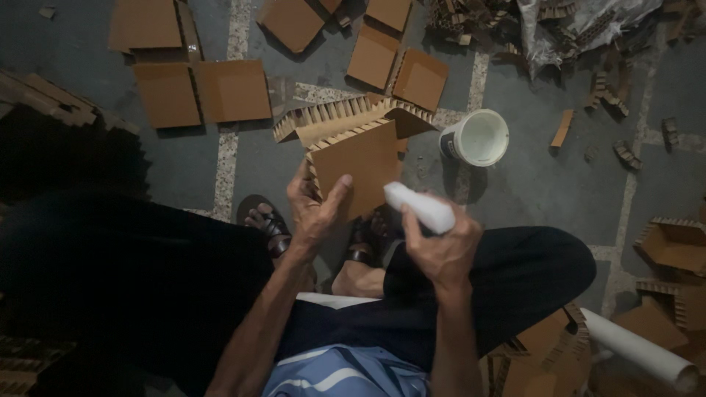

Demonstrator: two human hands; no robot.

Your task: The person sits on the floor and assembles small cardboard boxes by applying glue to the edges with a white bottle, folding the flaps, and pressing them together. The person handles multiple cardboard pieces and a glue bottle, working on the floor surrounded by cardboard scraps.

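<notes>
Head view is showing us gripping a cardboard panel (360, 165) with our left hand (312, 213), thumb pressing on its flat brown face and fingers curling behind its ridged left edge, so the hand is closing firmly on it. The panel is standing tilted above our sandals (268, 224), and it is meeting a second panel (346, 117) at its top edge, the two forming a corner with honeycomb edges showing. Our right hand (441, 250) is wrapping tightly around a white bottle (421, 207), whose tip is pointing up and left, just beside the panel's lower right corner; we cannot tell whether it is touching. We are sitting with dark trousers (515, 279) on, knees spreading over a grey tiled floor (529, 184). A white tub (476, 137) is lying on its side just right of the panels, its open mouth facing us. Flat cardboard squares (202, 92) are lying scattered across the floor further out, with scraps (562, 126) near the tub. A white tube (636, 345) and an open cardboard tray (673, 242) are sitting at the right edge.
</notes>
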